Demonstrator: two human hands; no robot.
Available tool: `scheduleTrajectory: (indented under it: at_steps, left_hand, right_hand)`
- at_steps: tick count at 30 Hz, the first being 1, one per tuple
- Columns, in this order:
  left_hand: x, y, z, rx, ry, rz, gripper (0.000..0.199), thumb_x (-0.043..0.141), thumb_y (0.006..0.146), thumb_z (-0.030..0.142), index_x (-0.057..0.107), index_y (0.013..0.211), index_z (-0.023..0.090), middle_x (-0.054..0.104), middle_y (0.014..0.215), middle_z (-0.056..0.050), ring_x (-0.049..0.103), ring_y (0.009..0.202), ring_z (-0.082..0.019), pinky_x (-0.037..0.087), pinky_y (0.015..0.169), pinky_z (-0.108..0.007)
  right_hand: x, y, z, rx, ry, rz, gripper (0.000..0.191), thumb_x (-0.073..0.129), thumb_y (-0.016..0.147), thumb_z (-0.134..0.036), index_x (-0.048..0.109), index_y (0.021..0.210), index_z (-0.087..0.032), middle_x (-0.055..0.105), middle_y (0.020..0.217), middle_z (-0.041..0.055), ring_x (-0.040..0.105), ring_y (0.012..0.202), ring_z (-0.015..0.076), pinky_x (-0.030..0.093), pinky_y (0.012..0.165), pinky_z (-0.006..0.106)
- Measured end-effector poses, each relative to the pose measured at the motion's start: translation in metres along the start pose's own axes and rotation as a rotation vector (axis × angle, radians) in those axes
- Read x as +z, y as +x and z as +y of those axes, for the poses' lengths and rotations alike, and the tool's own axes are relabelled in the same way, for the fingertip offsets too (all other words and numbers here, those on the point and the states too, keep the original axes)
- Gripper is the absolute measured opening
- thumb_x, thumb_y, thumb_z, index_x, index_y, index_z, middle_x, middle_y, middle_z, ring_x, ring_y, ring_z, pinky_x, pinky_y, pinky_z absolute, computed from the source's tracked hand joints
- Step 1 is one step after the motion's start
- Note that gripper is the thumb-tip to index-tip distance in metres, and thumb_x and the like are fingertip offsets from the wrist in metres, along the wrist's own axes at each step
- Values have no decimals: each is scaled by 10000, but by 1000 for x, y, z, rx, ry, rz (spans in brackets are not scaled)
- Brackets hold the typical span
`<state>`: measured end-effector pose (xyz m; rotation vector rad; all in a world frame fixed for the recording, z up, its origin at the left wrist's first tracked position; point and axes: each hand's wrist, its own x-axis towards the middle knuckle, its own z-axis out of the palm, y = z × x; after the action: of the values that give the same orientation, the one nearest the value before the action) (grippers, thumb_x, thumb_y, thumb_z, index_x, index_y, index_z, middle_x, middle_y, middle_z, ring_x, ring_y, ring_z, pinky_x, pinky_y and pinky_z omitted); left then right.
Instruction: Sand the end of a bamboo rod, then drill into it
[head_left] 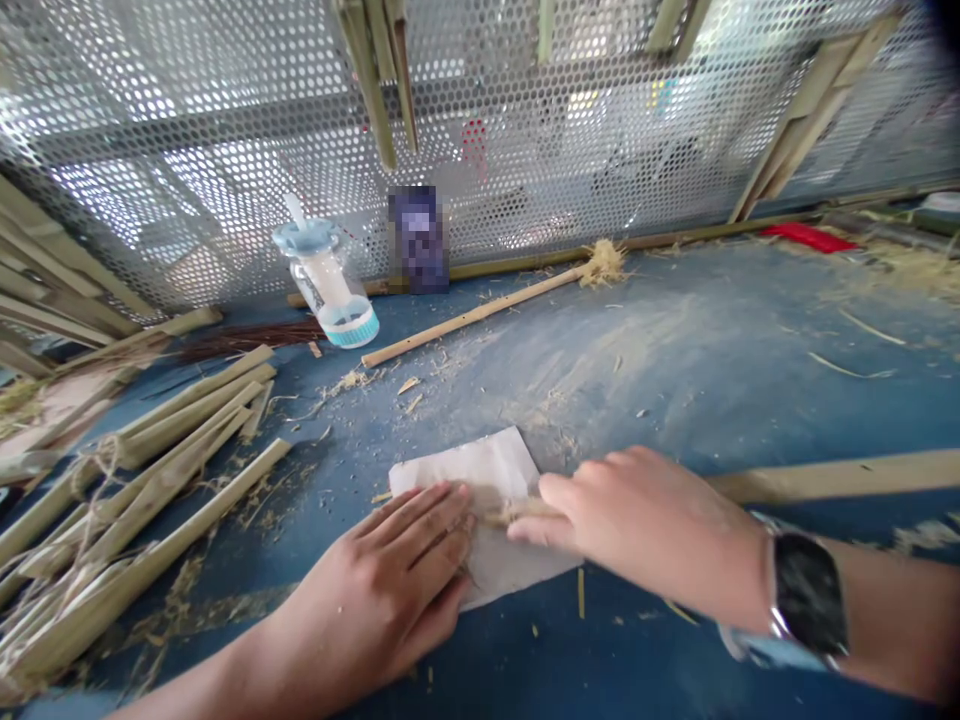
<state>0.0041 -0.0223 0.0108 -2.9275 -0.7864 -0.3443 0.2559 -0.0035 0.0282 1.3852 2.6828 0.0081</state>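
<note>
A white sheet of paper lies on the blue table, and a thin light-brown strip rests across it. My left hand lies fairly flat on the paper's left part, fingers stretched out over the strip's near end. From the right my right hand is closed around the strip, thumb and fingers pressed together just over the paper's right edge. A long flat wooden strip runs out from behind my right hand toward the right edge; whether it joins the held strip is hidden.
Bundled bamboo strips lie at the left. Farther back stand a clear bottle and a blurred dark item by the perforated metal screen. A thin stick, shavings and a red object lie on the blue table.
</note>
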Motion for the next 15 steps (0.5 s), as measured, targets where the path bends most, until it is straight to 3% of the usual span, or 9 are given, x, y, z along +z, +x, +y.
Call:
scheduleTrajectory:
  at_steps: [3,6,8,11,15]
  left_hand:
    - [0,0,1,-12,-3,9,349,493,954,234,641,1243,107,586,1365,-138,559,1261,-278,507,1035,-431]
    - [-1,0,2,-20,-13,14,346,492,954,236,644,1238,110,590,1362,-131,566,1255,-272,508,1034,-427]
    - [-1,-1,2,-21,-21,25,342,498,949,233,647,1232,112,596,1358,-128,568,1254,-268,505,1038,-418]
    - [0,-1,1,-25,-34,31,344,512,933,221,648,1228,109,594,1360,-134,556,1266,-270,500,1046,-414]
    - [1,-1,-1,-25,-19,-1,369,505,943,241,625,1263,102,563,1392,-139,538,1283,-280,508,1035,-435]
  right_hand:
    - [3,17,25,45,-98,51,490,342,1013,-494,686,855,-182,650,621,56,605,510,172,141,472,286]
    - [6,12,22,-13,-155,105,331,400,1018,-345,688,942,-200,671,668,43,599,501,160,127,467,295]
    - [7,-1,3,-85,-89,84,349,434,1001,-413,683,859,-213,661,619,25,594,471,170,115,458,302]
    - [9,-12,-17,-93,54,55,525,443,924,-636,639,680,-215,627,513,20,591,441,188,124,459,303]
    - [4,3,3,-15,0,86,486,366,1002,-523,698,847,-204,664,601,40,592,474,162,156,462,285]
